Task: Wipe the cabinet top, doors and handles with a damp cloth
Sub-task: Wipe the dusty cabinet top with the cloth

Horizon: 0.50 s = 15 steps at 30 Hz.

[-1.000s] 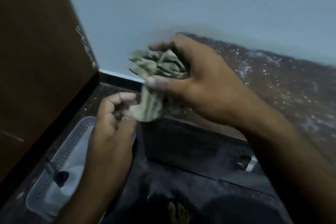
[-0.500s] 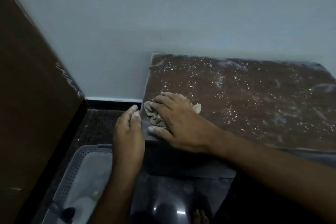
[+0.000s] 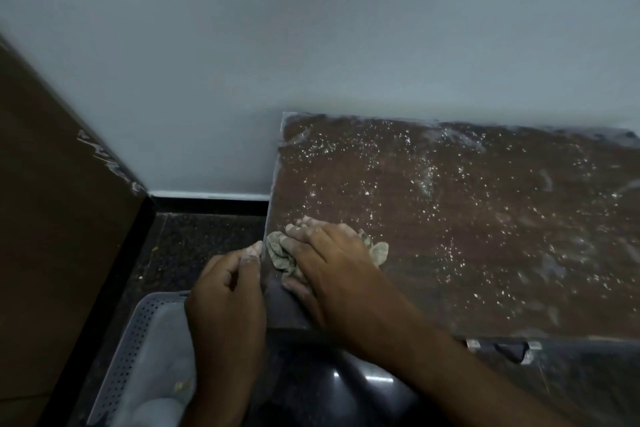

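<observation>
The low cabinet's brown top (image 3: 467, 218) is speckled with white dust and streaks. My right hand (image 3: 332, 263) lies flat on a crumpled greenish-grey cloth (image 3: 282, 255) and presses it onto the top near the front left corner; the cloth shows at both sides of the hand. My left hand (image 3: 225, 291) hangs just off the cabinet's left edge, its fingers loosely curled, its fingertips at that edge, holding nothing. A metal handle (image 3: 502, 347) shows on the dark front below the top. The doors are mostly out of sight.
A grey perforated plastic basket (image 3: 128, 350) stands on the dark speckled floor (image 3: 194, 243) left of the cabinet, under my left arm. A tall brown panel (image 3: 52, 218) closes the left side. A pale wall (image 3: 311, 62) runs behind the cabinet.
The cloth went from being held up in my right hand down onto the cabinet top, and now sits slightly further toward the left edge. My left hand moved up beside that edge.
</observation>
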Available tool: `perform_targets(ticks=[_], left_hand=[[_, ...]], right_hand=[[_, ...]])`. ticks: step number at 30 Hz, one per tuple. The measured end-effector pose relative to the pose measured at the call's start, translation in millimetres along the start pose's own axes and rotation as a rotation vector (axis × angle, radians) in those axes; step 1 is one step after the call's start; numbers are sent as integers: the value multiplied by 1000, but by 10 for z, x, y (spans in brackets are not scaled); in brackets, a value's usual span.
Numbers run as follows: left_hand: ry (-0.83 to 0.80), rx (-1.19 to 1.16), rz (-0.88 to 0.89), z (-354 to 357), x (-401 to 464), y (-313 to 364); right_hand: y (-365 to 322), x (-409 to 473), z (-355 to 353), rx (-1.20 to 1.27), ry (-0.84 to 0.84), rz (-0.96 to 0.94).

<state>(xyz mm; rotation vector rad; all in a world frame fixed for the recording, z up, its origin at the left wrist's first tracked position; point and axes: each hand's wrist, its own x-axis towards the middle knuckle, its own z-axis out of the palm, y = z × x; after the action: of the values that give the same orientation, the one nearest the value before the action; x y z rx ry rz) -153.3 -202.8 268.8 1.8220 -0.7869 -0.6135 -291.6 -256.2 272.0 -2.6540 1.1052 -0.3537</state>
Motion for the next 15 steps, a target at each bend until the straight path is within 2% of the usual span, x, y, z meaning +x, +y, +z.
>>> perform_targets(ticks=[7, 12, 15], left_hand=[[-59, 10, -13, -102, -58, -59], [-11, -175, -99, -133, -195, -3], [-4, -178, -124, -131, -232, 19]], right_hand=[[19, 27, 31, -30, 37, -2], [58, -53, -144, 108, -121, -14], [25, -185, -113, 19, 9, 7]])
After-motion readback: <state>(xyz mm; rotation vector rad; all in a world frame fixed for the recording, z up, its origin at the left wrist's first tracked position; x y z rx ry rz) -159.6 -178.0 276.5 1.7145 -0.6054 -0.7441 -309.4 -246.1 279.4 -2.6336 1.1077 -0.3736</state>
